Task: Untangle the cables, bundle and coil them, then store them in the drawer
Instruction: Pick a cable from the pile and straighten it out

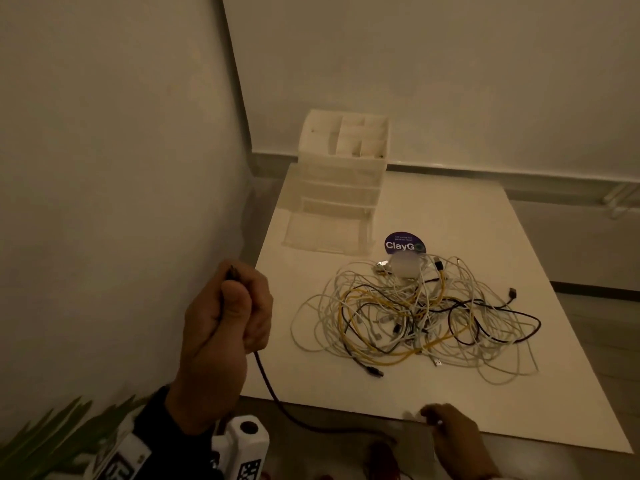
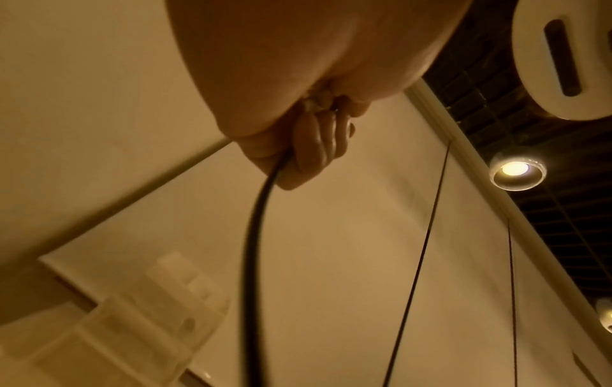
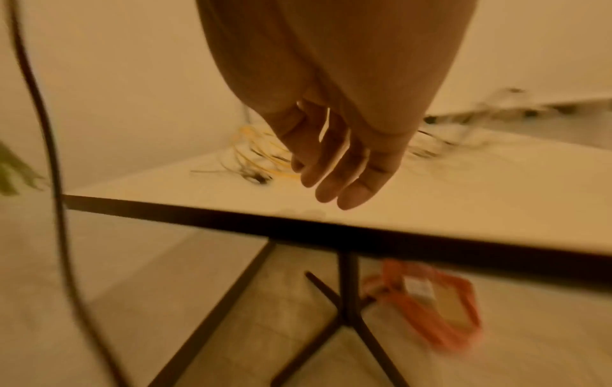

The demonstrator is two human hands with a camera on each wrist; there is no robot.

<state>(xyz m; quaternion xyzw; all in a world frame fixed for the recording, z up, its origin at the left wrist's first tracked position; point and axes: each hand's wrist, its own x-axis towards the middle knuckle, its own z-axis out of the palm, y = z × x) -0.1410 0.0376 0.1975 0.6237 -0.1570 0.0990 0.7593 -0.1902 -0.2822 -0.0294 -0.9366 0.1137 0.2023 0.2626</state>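
Clenched in a fist, the left hand (image 1: 227,320) gripped a thin black cable (image 1: 268,386) off the white tabletop's (image 1: 398,389) near left corner, the cable drooping below the near edge. With fingers loosely extended and holding nothing, the right hand (image 1: 453,434) hovered over that edge. A tangled pile of white, yellow and black cables (image 1: 415,313) lay mid-tabletop, a translucent plastic drawer organiser (image 1: 341,188) stood at the far left corner.

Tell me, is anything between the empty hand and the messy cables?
Nothing visible. The right hand hovers at the table's near edge, and only bare tabletop lies between it and the cable pile.
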